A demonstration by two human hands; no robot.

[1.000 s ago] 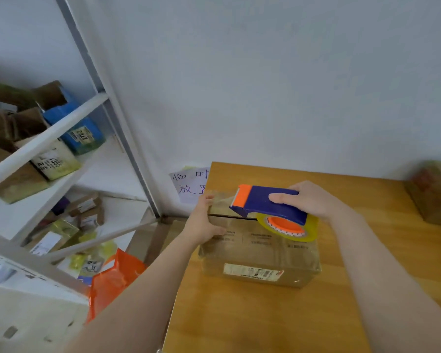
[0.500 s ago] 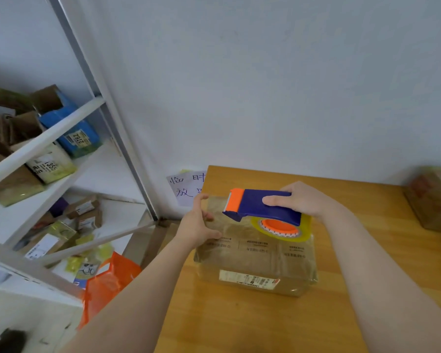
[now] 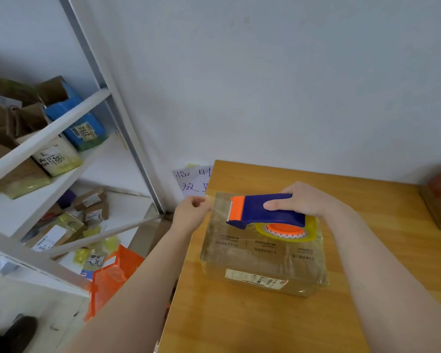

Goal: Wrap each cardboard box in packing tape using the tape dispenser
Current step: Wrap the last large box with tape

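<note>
Evidently left hand (image 3: 191,212) pinches tape (image 3: 218,212) taut at box (image 3: 262,253) edge so right hand (image 3: 306,200), gripping dispenser (image 3: 265,210), can lay it.

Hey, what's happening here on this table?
A person is taping a box on the table. The right hand grips the dispenser above the box's top; the left hand pinches the tape end pulled out at the far left edge. The box already looks glossy with tape.

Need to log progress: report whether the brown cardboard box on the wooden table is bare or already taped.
Taped: the brown cardboard box shows glossy, wrinkled clear tape over its top and front.
</note>
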